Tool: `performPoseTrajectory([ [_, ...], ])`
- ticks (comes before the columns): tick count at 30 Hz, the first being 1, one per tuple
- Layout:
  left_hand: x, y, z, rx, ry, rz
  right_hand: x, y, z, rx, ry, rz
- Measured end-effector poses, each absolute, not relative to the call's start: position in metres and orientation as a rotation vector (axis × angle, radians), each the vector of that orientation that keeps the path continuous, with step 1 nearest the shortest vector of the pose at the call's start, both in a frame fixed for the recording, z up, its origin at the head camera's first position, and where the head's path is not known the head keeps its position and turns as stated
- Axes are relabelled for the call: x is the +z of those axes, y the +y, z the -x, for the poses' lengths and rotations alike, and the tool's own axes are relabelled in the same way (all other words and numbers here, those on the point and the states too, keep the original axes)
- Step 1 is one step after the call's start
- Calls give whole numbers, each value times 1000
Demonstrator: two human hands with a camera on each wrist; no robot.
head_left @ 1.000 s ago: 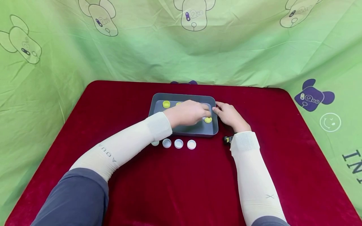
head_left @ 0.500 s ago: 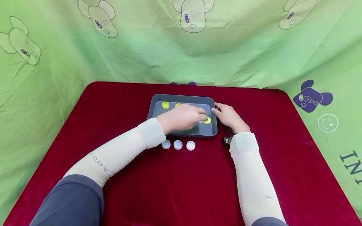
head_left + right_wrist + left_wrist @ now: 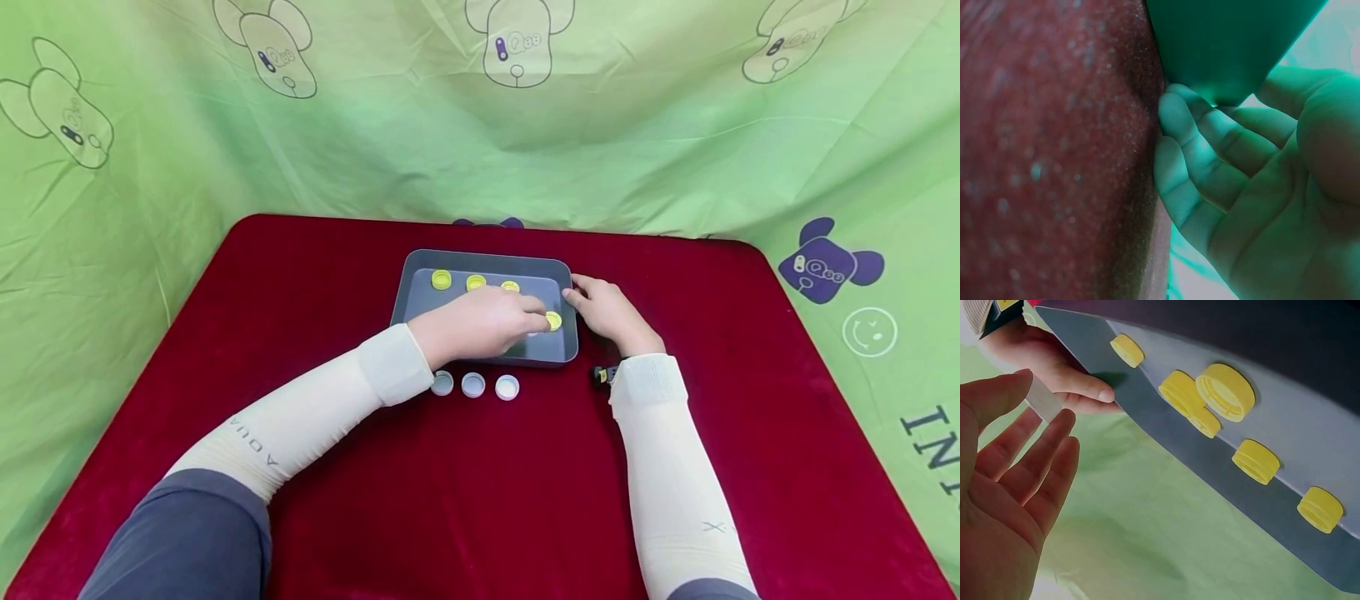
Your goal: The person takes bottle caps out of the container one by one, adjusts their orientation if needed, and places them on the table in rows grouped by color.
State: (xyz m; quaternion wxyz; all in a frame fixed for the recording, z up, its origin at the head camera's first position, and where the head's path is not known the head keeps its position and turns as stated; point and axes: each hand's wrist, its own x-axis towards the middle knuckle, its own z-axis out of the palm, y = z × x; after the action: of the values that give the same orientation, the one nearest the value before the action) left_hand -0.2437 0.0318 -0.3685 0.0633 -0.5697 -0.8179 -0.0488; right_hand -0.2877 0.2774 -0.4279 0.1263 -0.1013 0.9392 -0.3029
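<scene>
My left hand (image 3: 483,321) is over the grey tray (image 3: 420,265), pinching a white bottle cap (image 3: 1044,401) between thumb and fingertips. In the left wrist view the cap is held edge-on, apart from the yellow caps. Several yellow bottle caps sit in the tray; one yellow cap (image 3: 553,321) lies right by my left fingertips, and a back row starts with another yellow cap (image 3: 441,279). At the tray's right end my right hand (image 3: 611,312) holds the wall, thumb at the rim and fingers low on the outside, near the table. My left hand hides part of the tray floor.
Three white caps stand in a row before the tray, the rightmost white cap (image 3: 507,387) nearest the middle. A dark red cloth (image 3: 480,492) covers the table. Green printed curtain (image 3: 420,142) hangs behind and at both sides.
My left hand has drawn back slightly to the left and toward me, uncovering more yellow caps in the back row. The left forearm now hides a fourth white cap. My right hand stays put.
</scene>
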Motion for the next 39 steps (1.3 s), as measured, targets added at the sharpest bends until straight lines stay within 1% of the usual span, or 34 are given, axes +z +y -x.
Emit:
performPoseTrajectory([
  [16, -379, 25, 229, -275, -2386, 1705, -427, 277, 286, -889, 2751, 306],
  [27, -382, 31, 219, -218, -2398, 1707, -426, 276, 286, -908, 2732, 294],
  [39, -382, 41, 212, -216, -2402, 1781, -427, 277, 286, -910, 2733, 287],
])
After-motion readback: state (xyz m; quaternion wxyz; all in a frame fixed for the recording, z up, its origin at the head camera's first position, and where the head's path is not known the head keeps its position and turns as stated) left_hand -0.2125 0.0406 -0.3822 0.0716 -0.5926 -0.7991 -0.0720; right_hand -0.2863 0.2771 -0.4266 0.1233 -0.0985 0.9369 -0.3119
